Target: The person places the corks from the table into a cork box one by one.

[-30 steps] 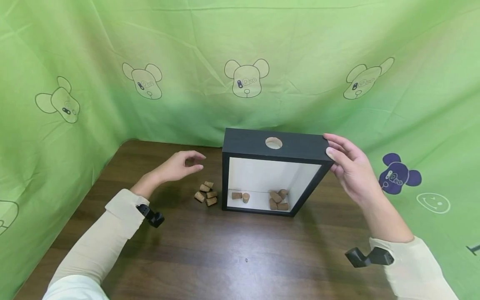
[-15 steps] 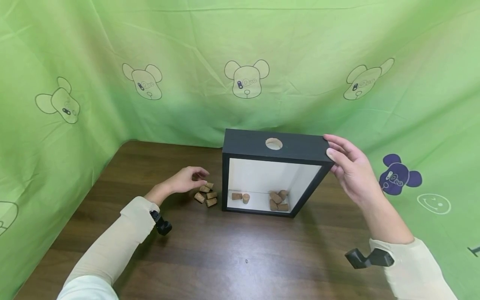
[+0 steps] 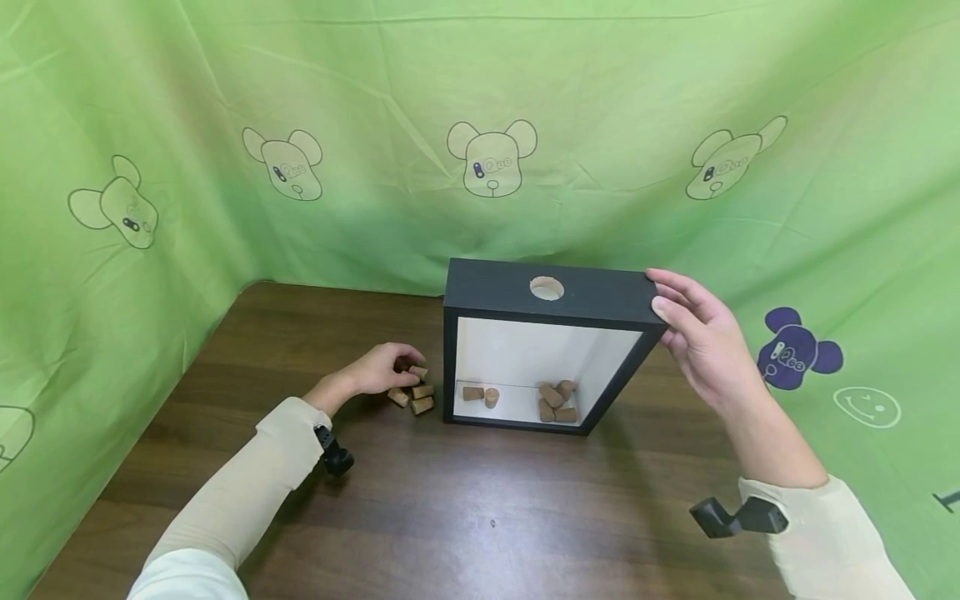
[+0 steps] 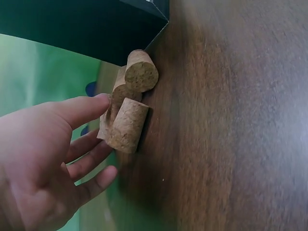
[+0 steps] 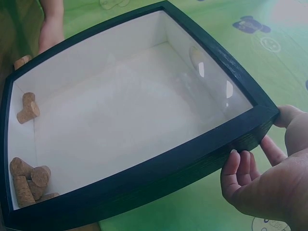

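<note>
A black-framed shadow box (image 3: 510, 313) with a white inside and a round hole (image 3: 547, 288) in its top stands on the table. My right hand (image 3: 701, 337) grips its upper right corner, fingers at the back and thumb at the front edge. Left of the box lies a small pile of cork stoppers (image 3: 422, 406). My left hand (image 3: 382, 369) is at this pile, thumb and fingers around a cork (image 4: 103, 127) that is partly hidden behind a nearer cork (image 4: 129, 126). Inside the box, several corks (image 3: 551, 395) lie at the right and two corks (image 3: 473, 393) at the left.
The brown wooden table (image 3: 480, 500) extends in front of the box. A green printed cloth (image 3: 375, 217) hangs behind and at both sides. A clear pane seems to cover the box front, with reflections (image 5: 201, 70) on it in the right wrist view.
My left hand has come down and to the right onto the pile, and its fingers have closed in around a cork. The right hand and the box stay in place.
</note>
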`<state>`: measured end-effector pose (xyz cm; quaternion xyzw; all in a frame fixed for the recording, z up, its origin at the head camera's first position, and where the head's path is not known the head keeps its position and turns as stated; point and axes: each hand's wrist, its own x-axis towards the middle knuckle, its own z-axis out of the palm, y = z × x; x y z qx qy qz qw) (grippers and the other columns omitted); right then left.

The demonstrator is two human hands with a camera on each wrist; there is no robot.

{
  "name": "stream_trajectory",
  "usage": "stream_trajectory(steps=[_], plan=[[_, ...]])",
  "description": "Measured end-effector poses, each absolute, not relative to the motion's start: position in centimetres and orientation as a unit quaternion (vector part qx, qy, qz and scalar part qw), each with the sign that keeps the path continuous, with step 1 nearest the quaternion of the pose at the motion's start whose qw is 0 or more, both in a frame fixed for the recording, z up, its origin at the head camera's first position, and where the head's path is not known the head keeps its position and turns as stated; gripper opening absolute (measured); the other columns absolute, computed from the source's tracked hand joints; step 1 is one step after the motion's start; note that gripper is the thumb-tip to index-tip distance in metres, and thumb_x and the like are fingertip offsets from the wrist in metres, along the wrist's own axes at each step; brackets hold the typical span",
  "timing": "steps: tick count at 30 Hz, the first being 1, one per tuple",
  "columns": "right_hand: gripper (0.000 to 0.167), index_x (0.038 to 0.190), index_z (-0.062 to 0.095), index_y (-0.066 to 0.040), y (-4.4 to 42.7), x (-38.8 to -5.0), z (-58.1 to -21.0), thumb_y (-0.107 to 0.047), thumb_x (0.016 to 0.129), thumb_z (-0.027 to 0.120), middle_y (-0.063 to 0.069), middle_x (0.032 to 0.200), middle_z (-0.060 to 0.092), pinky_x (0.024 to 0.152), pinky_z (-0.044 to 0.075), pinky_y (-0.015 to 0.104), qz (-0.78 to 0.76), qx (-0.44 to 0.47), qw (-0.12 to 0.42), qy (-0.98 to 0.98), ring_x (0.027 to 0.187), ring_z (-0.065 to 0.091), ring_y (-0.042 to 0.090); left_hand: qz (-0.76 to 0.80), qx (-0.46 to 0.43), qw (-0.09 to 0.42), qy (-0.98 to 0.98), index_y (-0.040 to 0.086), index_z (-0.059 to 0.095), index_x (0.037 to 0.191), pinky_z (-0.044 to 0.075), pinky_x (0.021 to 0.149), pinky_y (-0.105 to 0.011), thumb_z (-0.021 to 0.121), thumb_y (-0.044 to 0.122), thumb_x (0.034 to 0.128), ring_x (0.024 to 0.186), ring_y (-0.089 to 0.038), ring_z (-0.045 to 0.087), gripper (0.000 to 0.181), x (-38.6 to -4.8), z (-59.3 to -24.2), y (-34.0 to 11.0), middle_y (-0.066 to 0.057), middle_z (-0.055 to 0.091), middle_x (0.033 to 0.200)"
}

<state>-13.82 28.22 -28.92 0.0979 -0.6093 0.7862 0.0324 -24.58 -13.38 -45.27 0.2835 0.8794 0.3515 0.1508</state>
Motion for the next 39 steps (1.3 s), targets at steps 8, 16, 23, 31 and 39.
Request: stream_trajectory(steps=[8,16,23,31,39], plan=[[0.034,0.132,0.066,-0.011,28.3,-13.9,-28.9,0.002,0.103,0.055,0.008,0.128,0.049,0.080,0.055,0.021,0.786,0.094,0.030,-0.610,0.096,0.065,0.011,0.338,0.304,0.130,0.881,-0.007,0.067,0.122,0.053,0.086,-0.037,0.070,0.005,0.0940,0.095,-0.021,0.061,0.031,-24.8,-45.6,-12.7,-0.013,0.068,0.106],[0.034,0.132,0.066,-0.012,28.3,-13.9,-28.9,0.001,0.103,0.056,0.008,0.130,0.048,0.078,0.055,0.021,0.783,0.091,0.031,-0.615,0.096,0.065,0.011,0.351,0.298,0.142,0.876,-0.009,0.069,0.118,0.053,0.083,-0.034,0.067,0.004,0.0955,0.085,-0.014,0.059,0.026,-25.1,-45.7,-12.6,-0.009,0.071,0.098],[0.033,0.132,0.066,-0.010,28.3,-13.9,-29.0,0.001,0.103,0.055,0.008,0.128,0.050,0.079,0.055,0.021,0.785,0.101,0.033,-0.610,0.096,0.066,0.011,0.353,0.297,0.139,0.876,-0.006,0.070,0.118,0.054,0.086,-0.037,0.065,0.005,0.0969,0.094,-0.019,0.064,0.024,-25.1,-45.8,-12.8,-0.011,0.071,0.103],[0.033,0.132,0.066,-0.010,28.3,-13.9,-29.0,0.002,0.103,0.055,0.008,0.127,0.050,0.079,0.056,0.021,0.784,0.099,0.033,-0.612,0.096,0.067,0.011,0.370,0.289,0.131,0.873,-0.003,0.069,0.120,0.052,0.086,-0.036,0.066,0.008,0.0969,0.097,-0.020,0.063,0.025,-24.9,-45.6,-13.3,-0.011,0.070,0.106],[0.034,0.132,0.066,-0.010,28.3,-13.9,-28.9,0.002,0.103,0.055,0.008,0.127,0.051,0.079,0.056,0.021,0.785,0.099,0.032,-0.610,0.095,0.067,0.012,0.378,0.297,0.109,0.870,-0.004,0.067,0.122,0.052,0.088,-0.041,0.066,0.009,0.0988,0.100,-0.023,0.062,0.027,-24.7,-44.8,-14.3,-0.012,0.069,0.110]])
